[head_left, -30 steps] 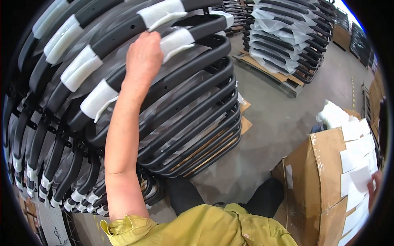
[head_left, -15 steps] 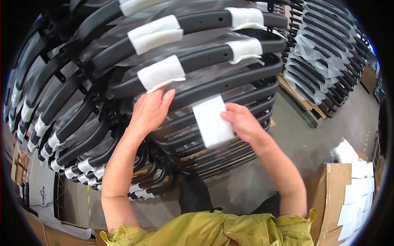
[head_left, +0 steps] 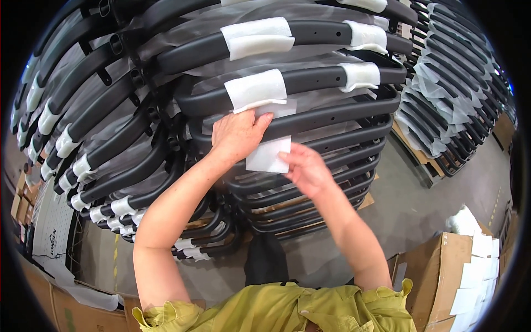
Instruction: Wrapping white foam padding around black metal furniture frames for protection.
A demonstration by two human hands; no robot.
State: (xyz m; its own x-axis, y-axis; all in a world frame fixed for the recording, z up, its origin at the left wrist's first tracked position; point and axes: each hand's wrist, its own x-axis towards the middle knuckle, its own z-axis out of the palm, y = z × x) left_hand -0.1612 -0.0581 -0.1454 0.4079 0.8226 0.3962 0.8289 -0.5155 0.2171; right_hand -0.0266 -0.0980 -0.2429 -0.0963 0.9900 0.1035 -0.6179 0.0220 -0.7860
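Your left hand presses flat, fingers together, on the black frame bar. Your right hand pinches the white foam sheet just under that bar. Keep it square, wrap it tight, line it up with the wrapped pad above.
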